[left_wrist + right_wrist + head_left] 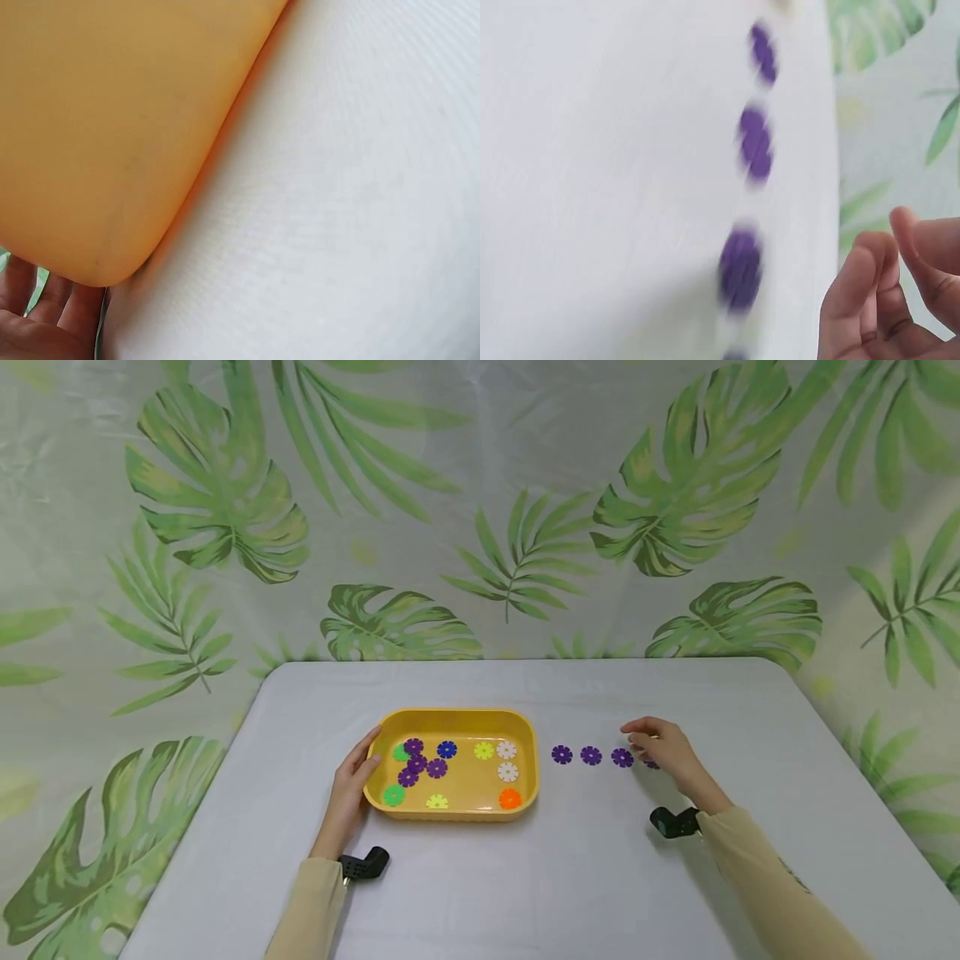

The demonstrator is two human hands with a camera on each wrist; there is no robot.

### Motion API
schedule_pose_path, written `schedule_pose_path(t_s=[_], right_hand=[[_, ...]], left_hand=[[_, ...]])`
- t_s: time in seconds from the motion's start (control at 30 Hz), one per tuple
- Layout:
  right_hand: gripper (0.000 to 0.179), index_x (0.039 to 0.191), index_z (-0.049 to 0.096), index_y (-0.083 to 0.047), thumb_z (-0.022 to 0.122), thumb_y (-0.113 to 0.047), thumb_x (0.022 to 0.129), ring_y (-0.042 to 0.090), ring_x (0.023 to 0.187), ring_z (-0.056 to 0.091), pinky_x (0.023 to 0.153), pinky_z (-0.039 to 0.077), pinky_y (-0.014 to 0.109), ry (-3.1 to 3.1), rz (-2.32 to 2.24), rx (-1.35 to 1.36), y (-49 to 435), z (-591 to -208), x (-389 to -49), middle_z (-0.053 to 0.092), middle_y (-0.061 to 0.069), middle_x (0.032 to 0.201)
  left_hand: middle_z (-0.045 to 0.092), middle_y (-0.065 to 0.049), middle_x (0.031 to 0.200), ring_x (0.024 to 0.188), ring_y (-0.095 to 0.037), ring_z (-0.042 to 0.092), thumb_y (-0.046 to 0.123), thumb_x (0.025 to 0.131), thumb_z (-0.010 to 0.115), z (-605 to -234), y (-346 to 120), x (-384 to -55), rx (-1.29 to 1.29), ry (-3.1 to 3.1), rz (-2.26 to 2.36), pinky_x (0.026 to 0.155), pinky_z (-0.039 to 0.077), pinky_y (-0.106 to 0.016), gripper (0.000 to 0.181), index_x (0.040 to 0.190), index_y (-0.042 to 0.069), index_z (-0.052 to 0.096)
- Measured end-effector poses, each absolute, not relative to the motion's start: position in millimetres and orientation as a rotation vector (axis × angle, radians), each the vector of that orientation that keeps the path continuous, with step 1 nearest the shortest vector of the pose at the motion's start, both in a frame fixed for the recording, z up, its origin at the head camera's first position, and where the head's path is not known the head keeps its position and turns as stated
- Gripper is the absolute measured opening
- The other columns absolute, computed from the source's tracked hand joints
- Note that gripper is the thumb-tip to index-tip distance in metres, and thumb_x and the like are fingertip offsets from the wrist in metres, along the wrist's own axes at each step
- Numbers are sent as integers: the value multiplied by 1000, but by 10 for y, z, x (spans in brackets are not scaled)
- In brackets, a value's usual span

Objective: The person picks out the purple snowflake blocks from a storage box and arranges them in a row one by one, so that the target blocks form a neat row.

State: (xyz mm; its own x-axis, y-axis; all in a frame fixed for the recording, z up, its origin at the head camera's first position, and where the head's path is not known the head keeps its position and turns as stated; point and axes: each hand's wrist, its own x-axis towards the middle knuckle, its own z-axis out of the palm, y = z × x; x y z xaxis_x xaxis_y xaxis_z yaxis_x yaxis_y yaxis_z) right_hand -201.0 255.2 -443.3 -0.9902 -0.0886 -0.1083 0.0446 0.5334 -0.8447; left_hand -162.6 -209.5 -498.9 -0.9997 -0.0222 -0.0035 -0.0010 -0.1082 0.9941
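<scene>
A yellow tray holds several toothed plastic discs: purple discs, a blue disc, white discs, an orange disc, plus green and yellow ones. At the tray's left side my left hand grips the rim, thumb over the edge and fingers along the outer wall. To the right of the tray, purple discs lie in a row on the table. My right hand hovers over the row's right end, partly covering the last disc. Its fingers are loosely bent and hold nothing.
The white-covered table runs back to a leaf-patterned cloth hanging behind it. Black wrist cameras sit on both forearms, close above the tabletop.
</scene>
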Motion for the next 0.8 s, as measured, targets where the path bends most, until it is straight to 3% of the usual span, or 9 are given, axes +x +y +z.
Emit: schedule_pose_path(t_s=[0.17, 0.4, 0.8], right_hand=[[33, 124, 51, 12, 44, -12, 102, 34, 97, 56, 83, 54, 31, 2309, -1688, -116, 2101, -4305, -2062, 51, 29, 114], [35, 125, 49, 13, 45, -10, 100, 29, 90, 58, 85, 54, 34, 2083, -1705, -318, 1369, -4176, -2098, 53, 28, 113], [36, 129, 51, 8, 46, -14, 101, 41, 104, 58, 91, 52, 45, 1914, -1471, -472, 479, -4193, -2198, 52, 27, 126]], left_hand=[[31, 4, 153, 140, -9, 24, 14, 102, 45, -4990, -2090, -1629, 25, -2083, -2326, 109, 29, -22, 45, 147, 16, 40], [30, 4, 153, 140, -10, 23, 16, 102, 47, -5005, -2099, -1633, 13, -2071, -2329, 111, 28, -24, 46, 147, 15, 40], [30, 4, 153, 141, -9, 21, 13, 102, 45, -5005, -2100, -1641, 21, -2075, -2321, 110, 27, -22, 45, 147, 14, 40]])
